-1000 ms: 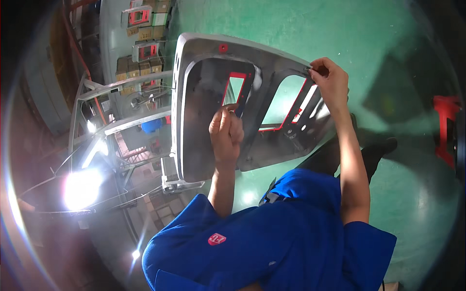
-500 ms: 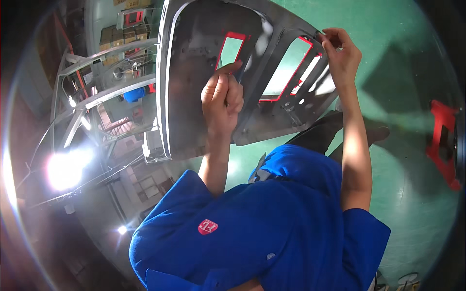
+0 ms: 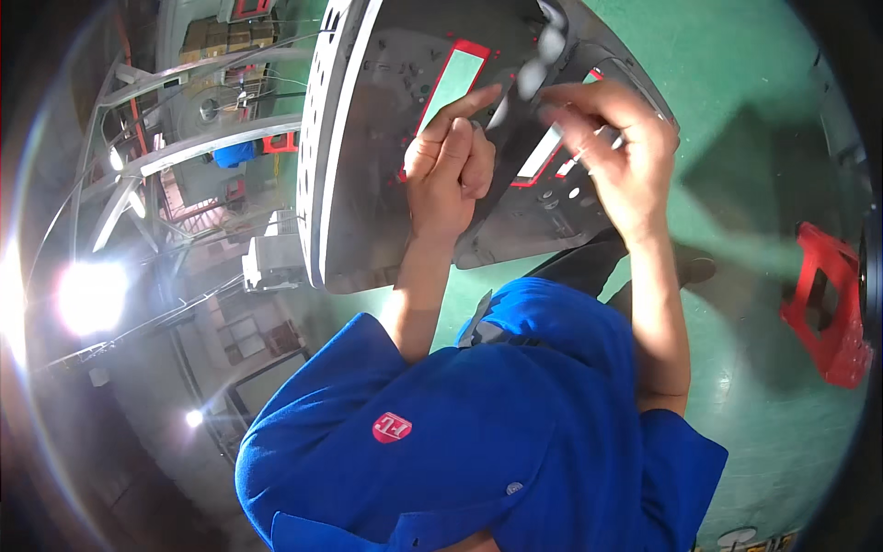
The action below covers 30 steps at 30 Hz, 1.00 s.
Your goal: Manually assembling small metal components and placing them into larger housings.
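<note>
A large dark grey panel (image 3: 372, 207), much like a vehicle body part, stands tilted in front of me. Red edging (image 3: 473, 46) frames a long rectangular opening in its left half, and further red-edged slots (image 3: 522, 182) cut through the right half. Before the panel's middle is my left hand (image 3: 451, 170), its index finger stretched out and the other fingers curled in; whatever they might hold is hidden. My right hand (image 3: 630, 152) hovers over the right half, thumb and fingertips bent toward each other and smeared by motion. Whether it touches the panel cannot be told.
On the green floor to the right stands a red stand-like frame (image 3: 819, 304). A pale metal frame (image 3: 212, 152) reaches in from the left, with cardboard boxes (image 3: 225, 41) behind it. A bright lamp (image 3: 92, 299) shines at the left.
My right hand has come away from the panel's upper right edge, moving left and down toward my left hand. My left hand has shifted slightly right, and the view has turned a little.
</note>
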Each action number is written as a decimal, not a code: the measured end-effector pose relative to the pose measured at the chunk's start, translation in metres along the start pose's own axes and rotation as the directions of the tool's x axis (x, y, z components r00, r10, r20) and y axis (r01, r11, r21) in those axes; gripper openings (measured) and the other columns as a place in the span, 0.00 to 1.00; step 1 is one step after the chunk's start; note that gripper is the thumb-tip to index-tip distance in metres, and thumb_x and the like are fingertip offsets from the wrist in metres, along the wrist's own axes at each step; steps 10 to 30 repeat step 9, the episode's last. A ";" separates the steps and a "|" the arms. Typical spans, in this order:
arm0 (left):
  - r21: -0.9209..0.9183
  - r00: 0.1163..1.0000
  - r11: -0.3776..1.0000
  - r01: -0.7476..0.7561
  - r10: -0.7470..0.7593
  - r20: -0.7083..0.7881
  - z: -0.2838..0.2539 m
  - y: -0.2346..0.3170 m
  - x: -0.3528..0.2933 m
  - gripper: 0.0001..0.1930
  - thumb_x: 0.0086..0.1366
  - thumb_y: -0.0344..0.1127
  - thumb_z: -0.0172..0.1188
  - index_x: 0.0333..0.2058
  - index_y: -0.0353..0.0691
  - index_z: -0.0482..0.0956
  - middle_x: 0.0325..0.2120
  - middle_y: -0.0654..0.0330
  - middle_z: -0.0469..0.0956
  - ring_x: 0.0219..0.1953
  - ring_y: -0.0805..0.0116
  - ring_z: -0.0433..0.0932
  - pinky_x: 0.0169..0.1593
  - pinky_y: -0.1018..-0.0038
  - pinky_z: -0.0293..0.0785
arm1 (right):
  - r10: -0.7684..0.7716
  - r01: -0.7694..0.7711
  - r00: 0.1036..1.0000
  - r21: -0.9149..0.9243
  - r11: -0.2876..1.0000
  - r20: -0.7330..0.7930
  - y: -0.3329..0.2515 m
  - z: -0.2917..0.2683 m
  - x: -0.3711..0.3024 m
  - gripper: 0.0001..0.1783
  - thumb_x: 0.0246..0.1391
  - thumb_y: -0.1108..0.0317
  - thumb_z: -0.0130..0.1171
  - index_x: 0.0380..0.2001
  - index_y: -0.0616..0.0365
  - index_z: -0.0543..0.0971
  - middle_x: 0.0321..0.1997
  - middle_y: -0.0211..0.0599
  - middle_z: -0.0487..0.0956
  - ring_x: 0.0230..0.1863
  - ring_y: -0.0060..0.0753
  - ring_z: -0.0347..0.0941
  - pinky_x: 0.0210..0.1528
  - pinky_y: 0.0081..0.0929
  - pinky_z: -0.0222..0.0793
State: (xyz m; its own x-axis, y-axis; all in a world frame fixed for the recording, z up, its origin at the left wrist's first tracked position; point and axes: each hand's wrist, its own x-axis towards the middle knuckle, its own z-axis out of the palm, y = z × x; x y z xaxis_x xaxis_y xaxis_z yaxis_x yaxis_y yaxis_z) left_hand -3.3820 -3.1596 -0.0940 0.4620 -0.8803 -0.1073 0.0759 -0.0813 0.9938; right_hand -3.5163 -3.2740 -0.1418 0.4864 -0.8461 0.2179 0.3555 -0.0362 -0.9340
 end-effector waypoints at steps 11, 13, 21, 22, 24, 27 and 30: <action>-0.027 0.993 1.000 -0.015 0.018 0.120 -0.008 0.019 0.009 0.21 0.72 0.37 0.41 0.60 0.34 0.62 0.21 0.63 0.74 0.12 0.85 0.52 0.16 0.84 0.47 | -0.035 0.031 0.969 0.020 0.999 0.245 -0.012 0.031 0.021 0.07 0.42 0.78 0.64 0.29 0.61 0.81 0.30 0.36 0.79 0.29 0.29 0.77 0.31 0.23 0.72; -0.027 0.993 1.000 -0.015 0.018 0.120 -0.008 0.019 0.009 0.21 0.72 0.37 0.41 0.60 0.34 0.62 0.21 0.63 0.74 0.12 0.85 0.52 0.16 0.84 0.47 | -0.035 0.031 0.969 0.020 0.999 0.245 -0.012 0.031 0.021 0.07 0.42 0.78 0.64 0.29 0.61 0.81 0.30 0.36 0.79 0.29 0.29 0.77 0.31 0.23 0.72; -0.027 0.993 1.000 -0.015 0.018 0.120 -0.008 0.019 0.009 0.21 0.72 0.37 0.41 0.60 0.34 0.62 0.21 0.63 0.74 0.12 0.85 0.52 0.16 0.84 0.47 | -0.035 0.031 0.969 0.020 0.999 0.245 -0.012 0.031 0.021 0.07 0.42 0.78 0.64 0.29 0.61 0.81 0.30 0.36 0.79 0.29 0.29 0.77 0.31 0.23 0.72; -0.027 0.993 1.000 -0.015 0.018 0.120 -0.008 0.019 0.009 0.21 0.72 0.37 0.41 0.60 0.34 0.62 0.21 0.63 0.74 0.12 0.85 0.52 0.16 0.84 0.47 | -0.035 0.031 0.969 0.020 0.999 0.245 -0.012 0.031 0.021 0.07 0.42 0.78 0.64 0.29 0.61 0.81 0.30 0.36 0.79 0.29 0.29 0.77 0.31 0.23 0.72; -0.027 0.993 1.000 -0.015 0.018 0.120 -0.008 0.019 0.009 0.21 0.72 0.37 0.41 0.60 0.34 0.62 0.21 0.63 0.74 0.12 0.85 0.52 0.16 0.84 0.47 | -0.035 0.031 0.969 0.020 0.999 0.245 -0.012 0.031 0.021 0.07 0.42 0.78 0.64 0.29 0.61 0.81 0.30 0.36 0.79 0.29 0.29 0.77 0.31 0.23 0.72; -0.027 0.993 1.000 -0.015 0.018 0.120 -0.008 0.019 0.009 0.21 0.72 0.37 0.41 0.60 0.34 0.62 0.21 0.63 0.74 0.12 0.85 0.52 0.16 0.84 0.47 | -0.035 0.031 0.969 0.020 0.999 0.245 -0.012 0.031 0.021 0.07 0.42 0.78 0.64 0.29 0.61 0.81 0.30 0.36 0.79 0.29 0.29 0.77 0.31 0.23 0.72; -0.027 0.993 1.000 -0.015 0.018 0.120 -0.008 0.019 0.009 0.21 0.72 0.37 0.41 0.60 0.34 0.62 0.21 0.63 0.74 0.12 0.85 0.52 0.16 0.84 0.47 | -0.035 0.031 0.969 0.020 0.999 0.245 -0.012 0.031 0.021 0.07 0.42 0.78 0.64 0.29 0.61 0.81 0.30 0.36 0.79 0.29 0.29 0.77 0.31 0.23 0.72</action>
